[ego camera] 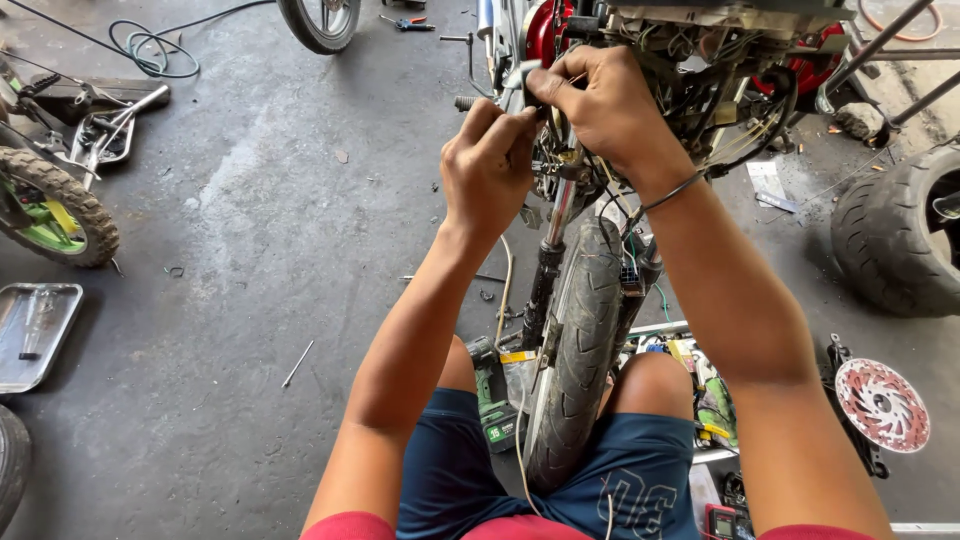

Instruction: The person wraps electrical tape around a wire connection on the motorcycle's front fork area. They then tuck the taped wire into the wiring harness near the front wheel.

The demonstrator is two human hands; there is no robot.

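I see the wiring bundle (560, 150) at the motorcycle's headstock, above the front tyre (580, 350). My left hand (487, 170) fingers pinch closed on it; my right hand (600, 100) fingers grip it too. A cordless drill (492, 400) lies on the floor.

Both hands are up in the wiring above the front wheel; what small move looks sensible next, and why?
Probably keep the left hand steadying while the right hand eases the small part pinched at its fingertips free of the wires. Both hands are crowded there; what exactly is pinched can't be made out.
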